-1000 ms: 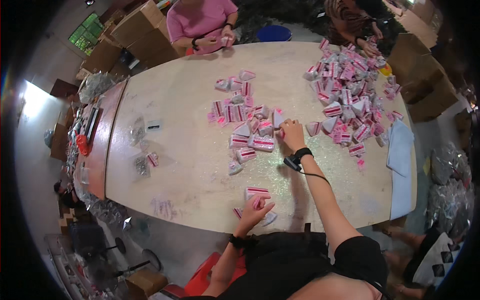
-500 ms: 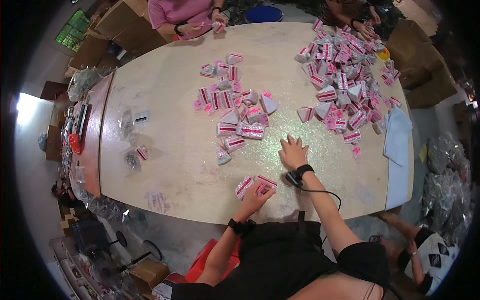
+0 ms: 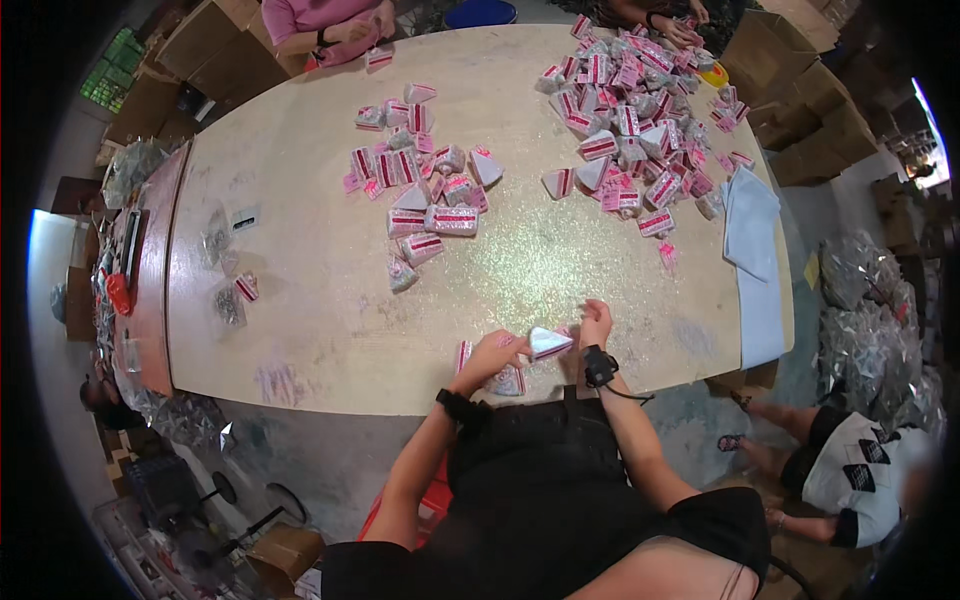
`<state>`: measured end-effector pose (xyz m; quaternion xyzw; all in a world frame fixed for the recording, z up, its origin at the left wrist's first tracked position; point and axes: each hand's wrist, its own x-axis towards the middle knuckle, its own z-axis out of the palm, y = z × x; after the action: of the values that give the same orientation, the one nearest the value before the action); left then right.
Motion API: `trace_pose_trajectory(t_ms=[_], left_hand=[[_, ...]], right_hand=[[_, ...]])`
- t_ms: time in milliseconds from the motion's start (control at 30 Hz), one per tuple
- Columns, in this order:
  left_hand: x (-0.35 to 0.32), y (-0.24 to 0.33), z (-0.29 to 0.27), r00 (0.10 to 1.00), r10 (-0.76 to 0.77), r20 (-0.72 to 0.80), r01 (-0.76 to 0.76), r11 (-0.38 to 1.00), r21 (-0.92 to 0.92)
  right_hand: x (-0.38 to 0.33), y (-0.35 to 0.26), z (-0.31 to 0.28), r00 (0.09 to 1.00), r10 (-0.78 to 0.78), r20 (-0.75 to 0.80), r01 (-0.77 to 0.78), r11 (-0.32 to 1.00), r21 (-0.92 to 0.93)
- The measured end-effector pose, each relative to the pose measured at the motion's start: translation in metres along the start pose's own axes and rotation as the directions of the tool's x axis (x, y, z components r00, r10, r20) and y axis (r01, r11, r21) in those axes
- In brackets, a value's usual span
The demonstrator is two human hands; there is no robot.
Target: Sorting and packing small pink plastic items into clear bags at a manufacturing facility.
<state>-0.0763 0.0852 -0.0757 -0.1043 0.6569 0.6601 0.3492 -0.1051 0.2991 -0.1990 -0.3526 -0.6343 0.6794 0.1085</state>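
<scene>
Near the front edge of the table, my left hand point(image 3: 494, 357) grips a glittery cake-slice ornament point(image 3: 549, 344) with its white triangular face turned up. Two more slices lie against this hand: a front slice point(image 3: 508, 382) below it and a mostly hidden slice point(image 3: 463, 353) beside the wrist. Just right of the gripped ornament is my right hand point(image 3: 596, 322), raised slightly with its fingers curled together. A bit of pink shows between the ornament and that hand; whatever the right fingers pinch is too small to make out.
A loose group of cake slices point(image 3: 405, 165) lies left of centre, and a large heap of slices point(image 3: 640, 120) fills the far right. Across the table a person in pink point(image 3: 330, 30) handles a slice; another person's hands point(image 3: 683, 32) touch the heap. Blue cloth point(image 3: 755, 260) drapes the right edge.
My right hand has drawn back from mid-table to beside my left hand, its fingers now curled. The left hand now holds one slice white face up. The view has shifted.
</scene>
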Motion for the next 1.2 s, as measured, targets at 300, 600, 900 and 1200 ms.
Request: trace_pose_trajectory(t_ms=[300,600,900,1200], left_hand=[[0.019,-0.051,0.003,0.965,0.192,-0.176,-0.036,0.767,0.641],[0.014,-0.042,-0.003,0.993,0.112,-0.038,-0.085,0.898,0.432],[0.005,-0.037,0.001,0.989,0.124,-0.075,-0.07,0.862,0.502],[0.001,-0.025,-0.008,0.975,0.179,-0.13,-0.08,0.833,0.548]], right_hand=[[-0.046,0.001,-0.029,0.54,-0.236,0.808,0.768,0.531,-0.358],[-0.04,-0.024,-0.029,0.679,-0.371,0.634,0.731,0.427,-0.533],[-0.016,-0.017,-0.035,0.816,-0.104,0.569,0.524,0.549,-0.651],[-0.034,-0.012,-0.052,0.655,-0.278,0.703,0.755,0.288,-0.589]])
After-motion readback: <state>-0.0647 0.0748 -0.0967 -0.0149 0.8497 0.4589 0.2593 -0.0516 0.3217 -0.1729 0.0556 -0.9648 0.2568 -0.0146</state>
